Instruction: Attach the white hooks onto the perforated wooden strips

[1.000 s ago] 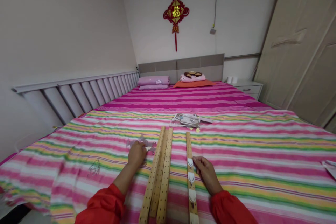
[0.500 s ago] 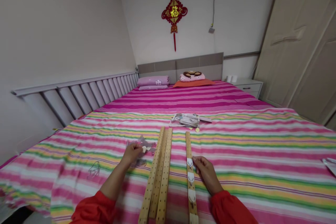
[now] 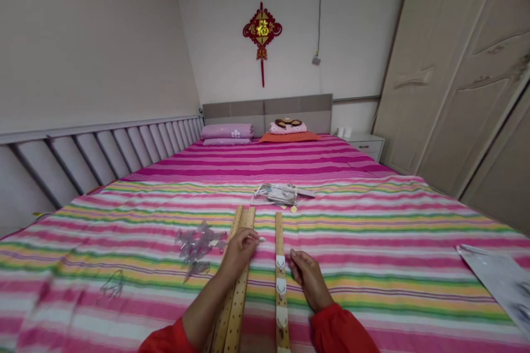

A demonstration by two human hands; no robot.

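Observation:
My left hand (image 3: pixel 239 253) hovers over the stacked wooden strips (image 3: pixel 238 287), pinching a small white hook (image 3: pixel 260 239) between its fingertips. My right hand (image 3: pixel 304 274) rests on the striped bedsheet, fingers curled against the right edge of a single wooden strip (image 3: pixel 280 237). That strip carries three white hooks (image 3: pixel 280 287) in a row. A pile of clear plastic wrappers (image 3: pixel 197 242) lies left of the strips.
A clear packet with more parts (image 3: pixel 278 194) lies beyond the strips. Pillows (image 3: pixel 227 132) sit by the headboard, a padded rail (image 3: pixel 103 149) runs along the left, a nightstand (image 3: pixel 366 143) and wardrobe doors (image 3: pixel 464 83) stand right. A sheet (image 3: pixel 492 276) lies at right.
My left hand left the wrapper pile and moved right over the stacked strips, carrying a small white hook. The right hand stayed at the single strip. The view shifted right.

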